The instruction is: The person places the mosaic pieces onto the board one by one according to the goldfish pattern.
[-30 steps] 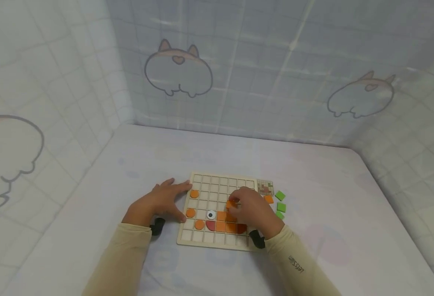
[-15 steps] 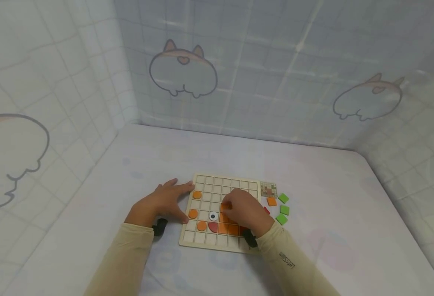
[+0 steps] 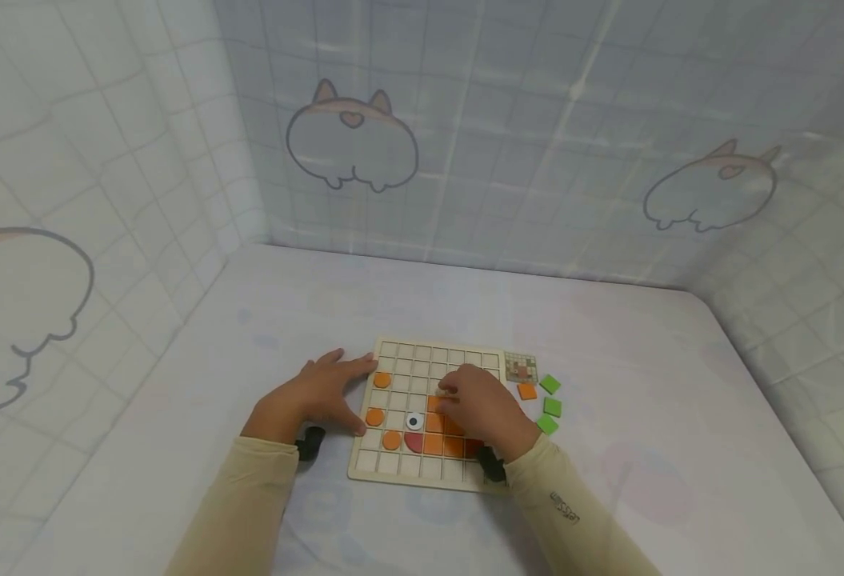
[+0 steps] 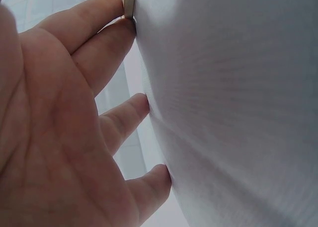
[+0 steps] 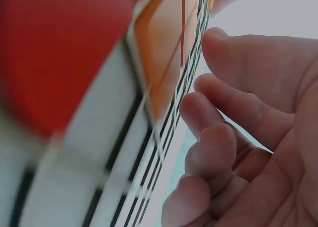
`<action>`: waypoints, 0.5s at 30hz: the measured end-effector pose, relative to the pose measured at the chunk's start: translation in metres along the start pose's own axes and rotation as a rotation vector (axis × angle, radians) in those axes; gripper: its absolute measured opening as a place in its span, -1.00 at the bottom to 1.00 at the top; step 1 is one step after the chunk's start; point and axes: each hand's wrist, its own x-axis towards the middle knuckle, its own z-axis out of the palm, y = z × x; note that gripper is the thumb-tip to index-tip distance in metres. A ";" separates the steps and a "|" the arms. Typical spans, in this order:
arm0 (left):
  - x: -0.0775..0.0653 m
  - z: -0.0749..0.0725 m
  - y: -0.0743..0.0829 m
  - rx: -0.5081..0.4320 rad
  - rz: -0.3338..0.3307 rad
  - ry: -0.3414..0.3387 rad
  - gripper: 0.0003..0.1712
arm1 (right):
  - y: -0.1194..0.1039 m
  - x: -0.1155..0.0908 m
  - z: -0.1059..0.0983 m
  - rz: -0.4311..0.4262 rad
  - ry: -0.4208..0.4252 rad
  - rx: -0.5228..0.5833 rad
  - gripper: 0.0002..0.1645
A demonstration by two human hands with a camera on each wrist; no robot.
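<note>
My left hand (image 3: 314, 394) rests beside a pale gridded board (image 3: 388, 462), fingers spread. In the left wrist view, two fingertips touch the board's edge (image 4: 129, 2) and the others rest on the white cloth. My right hand (image 3: 485, 410) is over the board, just right of an orange square piece (image 3: 433, 404). In the right wrist view, thumb and index finger are apart, nothing visible between them, and the other fingers curl loosely. On the board lie more orange squares (image 3: 433, 444), an eye piece (image 3: 414, 421), a red rounded piece (image 3: 414, 442) and orange octagons (image 3: 382, 380). My right hand covers some pieces.
Right of the board lie a small patterned card (image 3: 521, 367), a loose orange square (image 3: 527, 391) and several green squares (image 3: 552, 407). A white cloth (image 3: 623, 376) covers the table. Curtains with cartoon prints (image 3: 352, 144) hang around it.
My right hand moved left with an orange square and laid it on the board above the other orange pieces. Its fingers have since drawn slightly right, off the piece. My left hand keeps its place.
</note>
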 end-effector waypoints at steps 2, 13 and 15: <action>0.000 0.000 0.001 0.005 0.004 0.000 0.31 | 0.007 -0.004 -0.004 0.028 0.026 0.008 -0.63; 0.002 0.003 -0.004 0.018 0.001 0.001 0.34 | 0.048 -0.025 -0.028 0.205 0.125 0.038 -0.58; 0.003 0.003 -0.004 0.014 0.001 0.000 0.35 | 0.057 -0.027 -0.029 0.237 0.146 0.040 -0.56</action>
